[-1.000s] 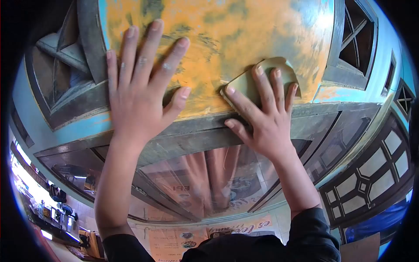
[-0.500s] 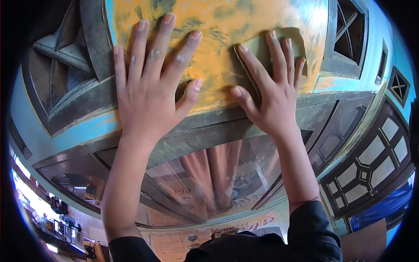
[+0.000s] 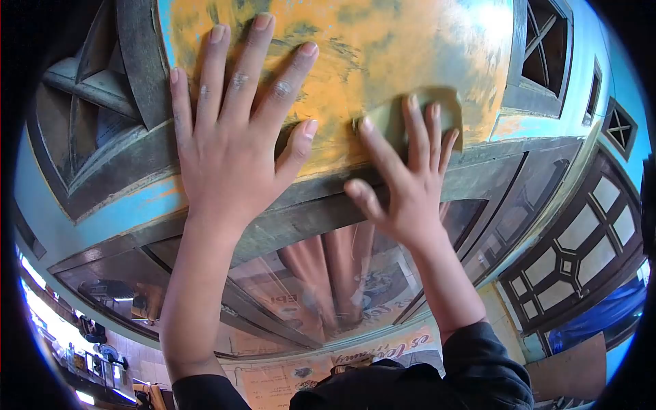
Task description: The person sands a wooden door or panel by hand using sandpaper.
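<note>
Head-camera view of two bare hands against a weathered door. The left hand (image 3: 225, 150) lies flat on a worn orange panel (image 3: 383, 48), fingers spread wide and pointing up the picture, holding nothing. The right hand (image 3: 403, 188) presses a small sheet of sandpaper (image 3: 391, 115) flat onto the same panel near its lower edge. The fingers are splayed over the sheet, and the thumb sticks out to the side, clear of it. The sandpaper's long side runs left to right along the panel's bottom edge, and its upper right corner shows beyond the fingertips. Blue paint (image 3: 102, 212) shows on the frame around the panel. Below the hands, a glass pane (image 3: 301, 273) reflects a pink curtain. Letters on the glass and a banner (image 3: 383, 350) underneath are too distorted to read.
</note>
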`<move>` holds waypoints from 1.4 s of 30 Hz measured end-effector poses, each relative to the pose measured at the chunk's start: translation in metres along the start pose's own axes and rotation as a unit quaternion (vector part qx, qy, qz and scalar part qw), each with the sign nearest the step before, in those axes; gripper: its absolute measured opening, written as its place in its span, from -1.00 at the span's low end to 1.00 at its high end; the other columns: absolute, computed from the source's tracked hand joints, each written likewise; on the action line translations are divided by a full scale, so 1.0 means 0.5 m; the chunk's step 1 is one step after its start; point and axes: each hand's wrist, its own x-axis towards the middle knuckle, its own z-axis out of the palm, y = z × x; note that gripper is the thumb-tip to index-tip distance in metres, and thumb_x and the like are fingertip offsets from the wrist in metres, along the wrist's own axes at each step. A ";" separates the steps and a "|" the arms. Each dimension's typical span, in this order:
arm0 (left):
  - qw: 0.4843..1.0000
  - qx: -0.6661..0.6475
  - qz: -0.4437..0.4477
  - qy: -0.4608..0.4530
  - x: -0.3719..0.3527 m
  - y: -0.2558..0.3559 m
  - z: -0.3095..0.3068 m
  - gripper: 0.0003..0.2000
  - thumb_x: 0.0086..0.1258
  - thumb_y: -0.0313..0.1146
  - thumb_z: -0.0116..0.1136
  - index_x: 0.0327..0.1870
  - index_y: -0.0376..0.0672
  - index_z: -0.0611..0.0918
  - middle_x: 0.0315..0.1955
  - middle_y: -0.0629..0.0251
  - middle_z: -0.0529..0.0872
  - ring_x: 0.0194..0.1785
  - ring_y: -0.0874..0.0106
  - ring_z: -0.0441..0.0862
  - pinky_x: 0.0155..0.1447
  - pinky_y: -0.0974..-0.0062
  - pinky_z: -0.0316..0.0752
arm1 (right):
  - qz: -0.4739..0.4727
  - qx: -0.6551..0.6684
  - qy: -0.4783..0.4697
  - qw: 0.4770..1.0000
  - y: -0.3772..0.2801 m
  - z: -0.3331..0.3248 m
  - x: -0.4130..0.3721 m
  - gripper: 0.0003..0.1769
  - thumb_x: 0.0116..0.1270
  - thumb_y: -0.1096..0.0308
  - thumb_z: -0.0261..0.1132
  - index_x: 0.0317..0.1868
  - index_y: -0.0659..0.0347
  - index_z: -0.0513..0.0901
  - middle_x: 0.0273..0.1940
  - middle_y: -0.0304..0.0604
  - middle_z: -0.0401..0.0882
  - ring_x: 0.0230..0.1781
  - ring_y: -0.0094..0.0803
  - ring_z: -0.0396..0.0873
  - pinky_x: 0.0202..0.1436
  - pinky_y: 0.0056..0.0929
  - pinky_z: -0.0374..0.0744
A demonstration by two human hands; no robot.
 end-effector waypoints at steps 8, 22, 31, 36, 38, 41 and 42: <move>1.000 0.012 -0.008 -0.005 0.002 0.004 -0.003 -0.51 0.54 -0.13 -0.13 0.48 0.33 0.48 0.58 0.36 0.26 0.62 0.07 0.14 0.61 -0.14 -0.09 | -0.026 0.015 -0.010 0.999 -0.042 0.008 0.035 -0.34 0.32 -0.33 0.26 0.40 -0.45 0.55 0.61 0.01 0.09 0.65 0.21 -0.12 0.56 0.44 -0.34; 0.998 0.000 -0.015 0.053 0.001 0.000 0.020 -0.56 0.59 -0.18 -0.19 0.42 0.20 0.54 0.51 0.11 0.37 0.60 -0.05 0.18 0.60 -0.21 -0.07 | -0.016 0.009 -0.059 0.998 -0.064 0.035 -0.053 -0.33 0.31 -0.25 0.32 0.44 -0.52 0.49 0.62 0.01 0.05 0.65 0.20 -0.14 0.56 0.44 -0.34; 0.996 -0.014 0.003 0.088 -0.009 -0.016 0.040 -0.58 0.59 -0.13 -0.16 0.39 0.22 0.57 0.50 0.14 0.39 0.59 -0.04 0.21 0.60 -0.19 -0.05 | -0.002 0.025 -0.044 0.999 -0.079 0.028 -0.019 -0.33 0.31 -0.22 0.34 0.44 -0.47 0.50 0.62 0.05 0.03 0.66 0.23 -0.19 0.53 0.50 -0.30; 0.996 -0.013 0.003 0.083 -0.011 -0.018 0.035 -0.59 0.59 -0.11 -0.12 0.38 0.24 0.58 0.50 0.16 0.39 0.59 -0.03 0.20 0.60 -0.17 -0.05 | -0.010 0.037 -0.060 0.997 -0.088 0.034 -0.030 -0.32 0.28 -0.21 0.36 0.43 -0.48 0.51 0.62 0.07 0.04 0.66 0.26 -0.20 0.53 0.49 -0.37; 0.997 -0.011 0.011 0.078 -0.010 -0.018 0.036 -0.59 0.60 -0.09 -0.11 0.38 0.24 0.58 0.50 0.16 0.39 0.59 -0.03 0.20 0.61 -0.16 -0.06 | -0.007 0.037 -0.062 0.997 -0.099 0.020 0.002 -0.32 0.27 -0.20 0.37 0.42 -0.48 0.52 0.62 0.07 0.04 0.65 0.26 -0.20 0.53 0.48 -0.38; 0.994 0.007 0.046 0.100 -0.005 -0.032 0.039 -0.59 0.58 -0.11 -0.07 0.38 0.26 0.58 0.51 0.22 0.40 0.59 0.02 0.21 0.61 -0.13 -0.06 | -0.003 0.034 -0.066 0.997 -0.087 0.029 -0.030 -0.33 0.26 -0.19 0.38 0.41 -0.46 0.54 0.62 0.06 0.05 0.66 0.25 -0.19 0.54 0.47 -0.36; 0.982 0.012 0.094 0.163 -0.004 -0.067 0.081 -0.59 0.56 -0.14 -0.06 0.38 0.29 0.60 0.51 0.29 0.40 0.58 0.06 0.23 0.60 -0.10 -0.04 | -0.003 0.028 -0.067 0.997 -0.081 0.032 -0.053 -0.33 0.26 -0.17 0.39 0.41 -0.44 0.54 0.62 0.08 0.05 0.66 0.23 -0.18 0.55 0.46 -0.34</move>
